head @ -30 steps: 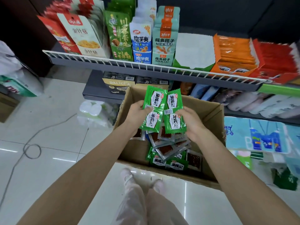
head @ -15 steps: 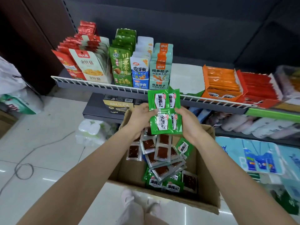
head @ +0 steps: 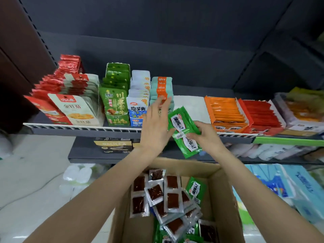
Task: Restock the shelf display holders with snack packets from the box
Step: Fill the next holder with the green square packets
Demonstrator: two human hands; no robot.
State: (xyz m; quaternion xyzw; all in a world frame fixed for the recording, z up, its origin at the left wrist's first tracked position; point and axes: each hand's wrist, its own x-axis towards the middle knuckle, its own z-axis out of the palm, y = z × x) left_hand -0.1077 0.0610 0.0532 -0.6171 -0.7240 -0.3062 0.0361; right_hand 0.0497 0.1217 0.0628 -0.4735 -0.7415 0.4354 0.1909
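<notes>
Your right hand [head: 205, 137] pinches a small stack of glossy green snack packets with white labels [head: 184, 130], fingers curled over the lower right edge. The stack tilts, top corner leaning left, and sits in front of the wire rail at the lip of the grey metal shelf [head: 84, 130], level with a bare white patch of shelf just behind it.

Your left hand [head: 156, 127] is flat and loose, fingers straight and reaching up toward the pale teal and orange packets standing in a row [head: 162, 88]. Whether the fingertips touch them, you cannot tell. The heel of that hand lies against the left edge of the green stack.

Shelf, left to right: red and white pouches in a cardboard holder [head: 70, 100], green upright pouches [head: 116, 99], blue and white pouches [head: 138, 102], then the teal row. Right of the white patch: an orange tray of orange stick packs [head: 226, 111], then a red tray of red stick packs [head: 261, 114].

Below your forearms, the open brown cardboard box [head: 226, 199] sits on the floor. Inside it lie loose clear packets with dark red filling [head: 157, 193], jumbled, and a few more green packets, one [head: 195, 189] propped near the right wall.

A lower shelf holds a black and gold carton [head: 113, 146].
</notes>
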